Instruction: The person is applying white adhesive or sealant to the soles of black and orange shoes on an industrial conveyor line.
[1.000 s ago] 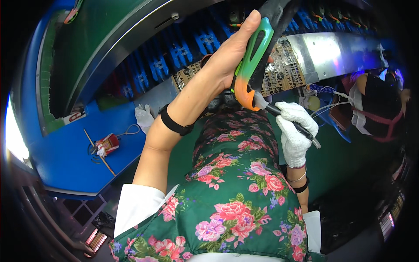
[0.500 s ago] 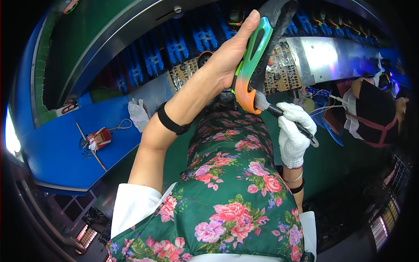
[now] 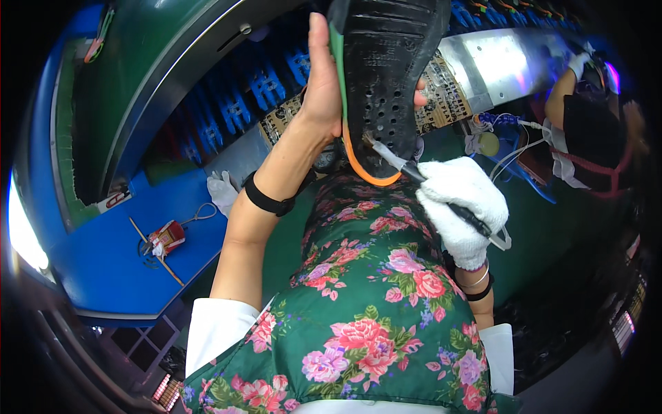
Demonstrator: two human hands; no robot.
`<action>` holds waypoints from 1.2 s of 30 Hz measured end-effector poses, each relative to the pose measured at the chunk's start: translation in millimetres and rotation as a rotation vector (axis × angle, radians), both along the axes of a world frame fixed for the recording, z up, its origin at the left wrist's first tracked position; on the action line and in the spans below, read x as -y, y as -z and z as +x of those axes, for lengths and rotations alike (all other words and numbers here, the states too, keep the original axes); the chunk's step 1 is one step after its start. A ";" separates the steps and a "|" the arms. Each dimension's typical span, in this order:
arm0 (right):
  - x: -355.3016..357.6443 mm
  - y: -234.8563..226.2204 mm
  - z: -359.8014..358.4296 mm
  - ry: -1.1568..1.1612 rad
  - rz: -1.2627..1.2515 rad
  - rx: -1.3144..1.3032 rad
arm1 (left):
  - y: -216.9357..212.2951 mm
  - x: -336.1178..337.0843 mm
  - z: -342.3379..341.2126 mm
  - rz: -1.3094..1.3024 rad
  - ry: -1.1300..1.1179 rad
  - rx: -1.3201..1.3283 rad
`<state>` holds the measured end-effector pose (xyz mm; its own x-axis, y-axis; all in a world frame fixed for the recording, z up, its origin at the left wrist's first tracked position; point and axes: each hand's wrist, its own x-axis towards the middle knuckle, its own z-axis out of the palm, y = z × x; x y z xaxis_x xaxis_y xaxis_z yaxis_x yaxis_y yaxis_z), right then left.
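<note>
My bare left hand [image 3: 323, 100] grips a black shoe sole [image 3: 379, 76] from the side, its thumb raised along one edge and fingertips showing at the other. The sole's broad face is turned toward me, with several small holes and raised markings. A glossy rim [image 3: 357, 162] runs round its edge, green above and orange at the heel. In a white knit glove, my right hand [image 3: 463, 210] pinches a slim brush [image 3: 390, 156] with a dark handle and a pale, translucent front part. The brush tip lies at the heel area of the face, just below the holes.
A blue table [image 3: 103, 255] at left bears a red packet [image 3: 167, 238] and a thin stick. Behind the sole runs a conveyor with blue racks [image 3: 265, 90] and a cardboard-covered ledge [image 3: 445, 96]. At right are a round container [image 3: 488, 143], hoses and another person [image 3: 589, 124].
My left hand has turned the sole from its colourful side to its broad black face and shifted it left. The brush has moved from the orange heel rim onto that face.
</note>
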<state>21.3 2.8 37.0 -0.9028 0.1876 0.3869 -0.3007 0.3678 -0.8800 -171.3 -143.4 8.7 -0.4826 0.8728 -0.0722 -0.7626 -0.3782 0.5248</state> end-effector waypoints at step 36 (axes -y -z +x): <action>0.3 -12.6 -1.2 -0.050 -0.155 0.020 | 23.2 5.8 -11.7 0.216 -0.068 -0.306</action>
